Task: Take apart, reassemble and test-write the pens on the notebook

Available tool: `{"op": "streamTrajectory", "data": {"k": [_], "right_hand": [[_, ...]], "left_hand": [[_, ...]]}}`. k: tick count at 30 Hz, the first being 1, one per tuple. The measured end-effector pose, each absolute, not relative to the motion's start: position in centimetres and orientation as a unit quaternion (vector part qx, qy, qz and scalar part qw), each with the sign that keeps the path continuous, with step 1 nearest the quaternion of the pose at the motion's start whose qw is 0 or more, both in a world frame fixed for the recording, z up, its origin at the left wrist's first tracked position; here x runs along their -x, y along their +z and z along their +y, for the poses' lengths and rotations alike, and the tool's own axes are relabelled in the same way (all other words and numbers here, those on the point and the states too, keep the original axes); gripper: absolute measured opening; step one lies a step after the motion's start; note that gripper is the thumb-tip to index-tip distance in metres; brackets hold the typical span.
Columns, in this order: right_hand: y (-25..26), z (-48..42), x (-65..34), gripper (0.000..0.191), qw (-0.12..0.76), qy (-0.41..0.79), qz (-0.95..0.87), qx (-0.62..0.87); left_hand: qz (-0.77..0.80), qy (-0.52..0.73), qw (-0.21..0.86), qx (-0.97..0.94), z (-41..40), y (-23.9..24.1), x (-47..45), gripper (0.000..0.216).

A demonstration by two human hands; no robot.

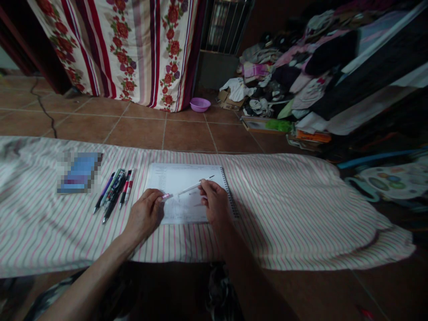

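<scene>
Right hand (pixel 216 206) curled, fingertips pinching white pen (pixel 190 188) mid-barrel. Left hand (pixel 145 216) loosely closed, thumb and forefinger gripping pen's pink end. Pen slants low over spiral notebook (pixel 177 178), open on striped cloth (pixel 284 200). Row of pens (pixel 115 191) just left of notebook. Purple bowl (pixel 199 104) on tiled floor (pixel 140 131) beyond.

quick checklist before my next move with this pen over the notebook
1. Right hand holds the pen: ok.
2. Left hand pinches its pink end: ok.
3. Notebook lies flat on the striped cloth: ok.
4. Spare pens lie in a row left of the notebook, not touching it: ok.
5. Pen tip capped or bare: cannot tell.
</scene>
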State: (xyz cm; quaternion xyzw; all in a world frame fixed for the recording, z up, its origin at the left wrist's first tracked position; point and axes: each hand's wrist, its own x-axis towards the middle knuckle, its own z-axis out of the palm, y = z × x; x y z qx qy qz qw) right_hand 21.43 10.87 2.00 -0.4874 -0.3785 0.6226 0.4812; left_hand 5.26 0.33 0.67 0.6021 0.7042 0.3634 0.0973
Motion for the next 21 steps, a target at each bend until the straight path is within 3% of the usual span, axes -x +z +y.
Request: {"op": "streamTrajectory", "data": {"k": [21], "right_hand": [[2.06,11.10,-21.83,0.025,0.490,0.625,-0.377,0.477]], "left_hand": [[0.689,0.403,0.112,-0.593,0.84,0.21,-5.59,0.021]]}}
